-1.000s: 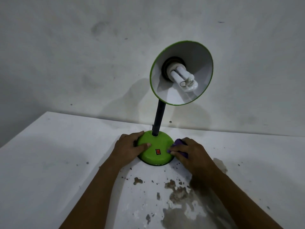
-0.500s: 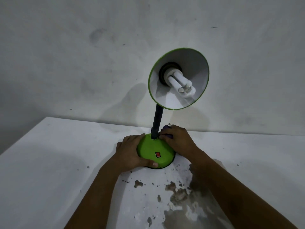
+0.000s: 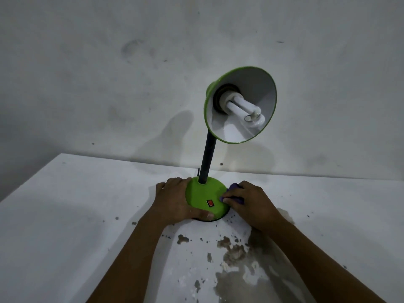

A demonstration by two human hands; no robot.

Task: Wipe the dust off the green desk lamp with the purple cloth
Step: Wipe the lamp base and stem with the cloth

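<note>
- Your right hand [image 3: 251,204] is curling its fingers around the bunched purple cloth [image 3: 235,194], pinching it against the right flank of the lamp's round base [image 3: 205,194].
- Your left hand [image 3: 175,200] is cupping the base's left side, fingers wrapping behind it and thumb lying along the front rim, bracing it.
- The green desk lamp [image 3: 218,136] is standing upright on the white table [image 3: 65,215], by the wall.
- You seem to be wiping the base; the next move probably calls for sweeping toward the red switch [image 3: 210,202], then up the black neck [image 3: 208,158] to the shade [image 3: 240,106].

Right hand [image 3: 251,202] slid purple cloth [image 3: 235,193] from stem to base's right side.
</note>
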